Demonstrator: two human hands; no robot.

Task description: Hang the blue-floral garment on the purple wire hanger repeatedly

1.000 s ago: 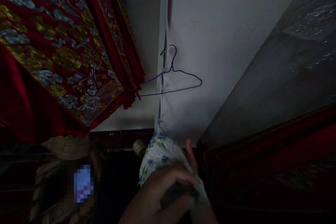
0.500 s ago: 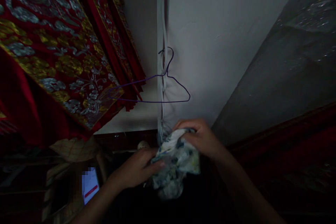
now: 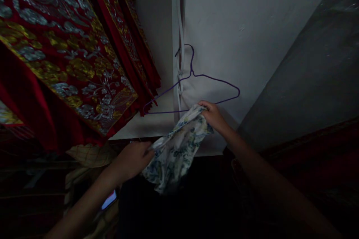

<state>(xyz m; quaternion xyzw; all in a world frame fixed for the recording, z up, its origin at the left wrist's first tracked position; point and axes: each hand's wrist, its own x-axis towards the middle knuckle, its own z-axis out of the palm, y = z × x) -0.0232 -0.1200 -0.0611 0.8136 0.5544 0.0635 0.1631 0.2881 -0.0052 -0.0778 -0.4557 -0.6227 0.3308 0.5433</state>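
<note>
A white cloth with a blue and yellow flower print hangs stretched between my two hands. My left hand is closed on its lower left edge. My right hand pinches its upper corner, raised close to the bottom bar of a purple wire hanger. The hanger hangs from a white cord that runs down the white wall.
Red hangings with gold and silver embroidery fill the left side. A grey slab slopes along the right. Dark wooden furniture lies below it. A lit phone screen and pale checked cloth sit at lower left.
Both hands have lifted and spread the bunched flowered cloth. My right hand rose with one corner to the hanger, whose bar now tilts up on the right.
</note>
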